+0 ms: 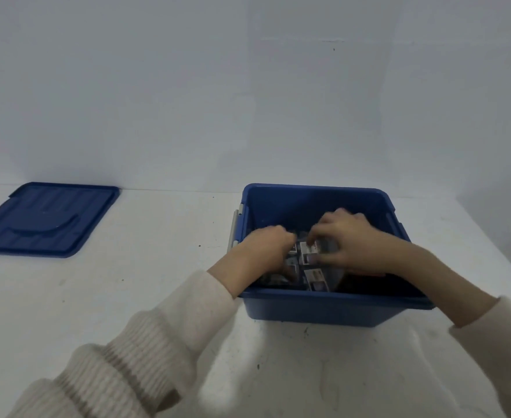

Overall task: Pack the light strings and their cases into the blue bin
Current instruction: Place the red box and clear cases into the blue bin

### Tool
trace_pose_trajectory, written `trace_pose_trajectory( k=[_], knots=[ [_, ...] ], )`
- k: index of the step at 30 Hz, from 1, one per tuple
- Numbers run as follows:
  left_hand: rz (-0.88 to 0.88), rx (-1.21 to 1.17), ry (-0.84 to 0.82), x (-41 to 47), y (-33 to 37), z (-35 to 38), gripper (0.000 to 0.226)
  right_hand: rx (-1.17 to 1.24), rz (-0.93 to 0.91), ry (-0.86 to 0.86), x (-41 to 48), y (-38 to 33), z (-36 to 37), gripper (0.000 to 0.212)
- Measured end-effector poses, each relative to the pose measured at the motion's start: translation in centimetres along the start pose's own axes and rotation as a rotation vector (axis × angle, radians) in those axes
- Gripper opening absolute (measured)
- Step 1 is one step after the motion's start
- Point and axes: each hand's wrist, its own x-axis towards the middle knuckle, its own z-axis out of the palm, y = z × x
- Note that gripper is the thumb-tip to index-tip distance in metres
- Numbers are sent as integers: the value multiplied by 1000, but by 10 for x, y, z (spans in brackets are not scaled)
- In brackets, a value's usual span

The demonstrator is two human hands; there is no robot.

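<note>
Head view: we find both hands down inside the blue bin (308,309), close together but not touching. The right hand (353,242) curls over the top case (308,250), with fingertips and thumb pinching its labelled end. The left hand (266,245) bends over the cases (317,283) just beside it, and blur keeps us from telling whether it grips anything. Under and between the hands the cases lie packed against the near wall. A dark patch below the right hand may be light strings, but we cannot tell.

We judge the step in hand to be settling the last cases into place, late in the packing. Next, we think, both hands should let go and lift out. Well off to the left of the left hand, the lid (46,220) lies flat on the table (142,282).
</note>
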Motion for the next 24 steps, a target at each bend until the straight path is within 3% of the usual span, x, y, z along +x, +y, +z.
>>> trace_pose_trajectory(
  k=[2,4,6,8,10,20,24],
  knots=[
    [15,115,336,-4,-4,-5,38,117,141,273,-9,19,-8,39],
    [-99,216,519,-6,-15,-9,48,120,343,335,-18,31,-8,51],
    [-284,106,381,-10,-25,-9,70,232,445,281,-21,34,-1,61],
    [-385,-91,282,-14,-32,-8,76,324,438,275,-20,28,5,64],
    [-382,-200,309,-19,-39,-6,76,299,421,279,-17,18,6,63],
    [-470,-211,345,-62,-102,0,77,333,367,279,11,-48,11,54],
    [-452,-239,335,-78,-120,-1,72,198,452,226,25,-76,10,54]
  ],
)
